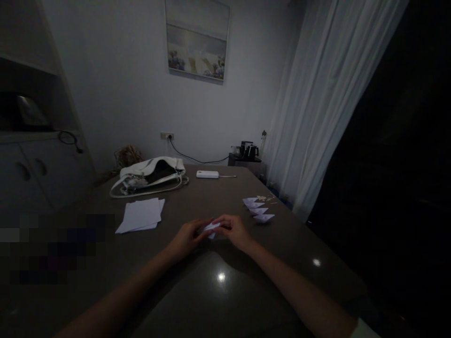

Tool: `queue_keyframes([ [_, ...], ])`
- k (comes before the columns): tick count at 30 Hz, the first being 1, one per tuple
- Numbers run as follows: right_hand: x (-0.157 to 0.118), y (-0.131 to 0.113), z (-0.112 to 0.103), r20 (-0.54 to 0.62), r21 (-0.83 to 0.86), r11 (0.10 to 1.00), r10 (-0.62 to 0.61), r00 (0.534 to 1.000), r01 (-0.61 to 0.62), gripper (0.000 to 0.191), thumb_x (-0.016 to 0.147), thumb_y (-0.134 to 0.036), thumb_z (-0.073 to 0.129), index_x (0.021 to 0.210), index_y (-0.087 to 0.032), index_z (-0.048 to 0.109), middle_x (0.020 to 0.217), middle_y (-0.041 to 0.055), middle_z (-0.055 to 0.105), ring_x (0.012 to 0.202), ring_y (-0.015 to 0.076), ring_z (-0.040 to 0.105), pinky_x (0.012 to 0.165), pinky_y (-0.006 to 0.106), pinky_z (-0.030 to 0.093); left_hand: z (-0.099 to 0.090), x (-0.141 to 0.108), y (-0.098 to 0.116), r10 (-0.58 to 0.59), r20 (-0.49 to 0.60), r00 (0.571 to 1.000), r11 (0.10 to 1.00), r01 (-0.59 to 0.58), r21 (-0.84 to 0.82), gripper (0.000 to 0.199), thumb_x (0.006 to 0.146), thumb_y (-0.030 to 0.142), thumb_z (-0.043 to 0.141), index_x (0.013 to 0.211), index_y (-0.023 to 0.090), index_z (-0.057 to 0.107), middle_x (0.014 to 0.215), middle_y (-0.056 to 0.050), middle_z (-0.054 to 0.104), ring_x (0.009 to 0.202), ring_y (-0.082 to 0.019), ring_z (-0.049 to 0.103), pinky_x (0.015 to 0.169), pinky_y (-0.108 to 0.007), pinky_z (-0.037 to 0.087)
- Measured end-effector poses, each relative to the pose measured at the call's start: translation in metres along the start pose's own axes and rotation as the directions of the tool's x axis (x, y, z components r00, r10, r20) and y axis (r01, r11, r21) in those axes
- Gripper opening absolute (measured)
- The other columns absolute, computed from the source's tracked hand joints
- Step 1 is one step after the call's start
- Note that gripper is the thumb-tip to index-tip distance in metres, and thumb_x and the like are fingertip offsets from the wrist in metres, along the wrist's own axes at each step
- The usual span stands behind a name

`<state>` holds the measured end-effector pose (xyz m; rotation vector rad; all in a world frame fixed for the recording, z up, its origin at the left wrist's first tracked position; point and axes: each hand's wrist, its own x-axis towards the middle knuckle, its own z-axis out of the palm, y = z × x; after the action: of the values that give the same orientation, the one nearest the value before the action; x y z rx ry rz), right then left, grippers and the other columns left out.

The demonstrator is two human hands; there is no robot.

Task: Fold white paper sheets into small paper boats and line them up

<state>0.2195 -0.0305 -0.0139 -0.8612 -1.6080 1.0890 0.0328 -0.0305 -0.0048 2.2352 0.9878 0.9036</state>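
Observation:
A small folded white paper (212,227) is held between both hands above the middle of the table. My left hand (189,238) grips its left side, fingers closed on it. The right side of the same paper is pinched by my right hand (235,229). Several folded paper boats (263,218) stand in a close row to the right of my right hand. Left of my left hand lies a loose stack of white paper sheets (141,215). The fingers hide part of the folded paper.
A white handbag (155,172) lies at the table's back left. A white power bank (207,174) with a short cable is near the back edge. Small beige scraps (263,198) lie beyond the boats. The dark table (197,295) reflects lights; a curtain (310,103) hangs at right.

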Motion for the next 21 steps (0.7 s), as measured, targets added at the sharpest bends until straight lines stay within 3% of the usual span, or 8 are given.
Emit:
queue_keyframes([
  [6, 0.001, 0.0, 0.0, 0.004, 0.066, 0.998, 0.004, 1.0, -0.004, 0.032, 0.07, -0.035, 0.067, 0.094, -0.014, 0.064, 0.073, 0.0039, 0.068, 0.063, 0.0132, 0.062, 0.063, 0.026, 0.047, -0.001, -0.001, 0.004, 0.031, 0.03, 0.999, 0.996, -0.033, 0.084, 0.041, 0.088, 0.041, 0.041, 0.116, 0.017, 0.058, 0.093, -0.008, 0.066, 0.081, -0.02, 0.06, 0.072, -0.027, 0.043],
  [13, 0.003, 0.004, -0.001, -0.046, 0.161, 0.987, 0.022, 0.999, -0.014, 0.031, 0.066, -0.037, 0.07, 0.086, -0.014, 0.066, 0.074, 0.005, 0.07, 0.063, 0.0136, 0.064, 0.065, 0.027, 0.05, 0.002, -0.002, 0.01, -0.002, 0.04, 0.999, 1.0, 0.003, -0.029, 0.043, 0.087, 0.045, 0.041, 0.111, 0.015, 0.061, 0.095, -0.007, 0.068, 0.081, -0.02, 0.06, 0.072, -0.025, 0.043],
  [21, 0.003, 0.001, 0.0, -0.145, 0.135, 0.991, 0.0, 0.989, 0.02, 0.024, 0.063, -0.033, 0.073, 0.077, -0.015, 0.07, 0.069, 0.0041, 0.069, 0.059, 0.0128, 0.062, 0.061, 0.026, 0.05, 0.003, -0.002, 0.012, -0.05, 0.068, 0.996, 0.993, 0.056, -0.102, 0.046, 0.086, 0.047, 0.041, 0.103, 0.012, 0.064, 0.085, -0.005, 0.068, 0.073, -0.019, 0.058, 0.066, -0.024, 0.043],
])
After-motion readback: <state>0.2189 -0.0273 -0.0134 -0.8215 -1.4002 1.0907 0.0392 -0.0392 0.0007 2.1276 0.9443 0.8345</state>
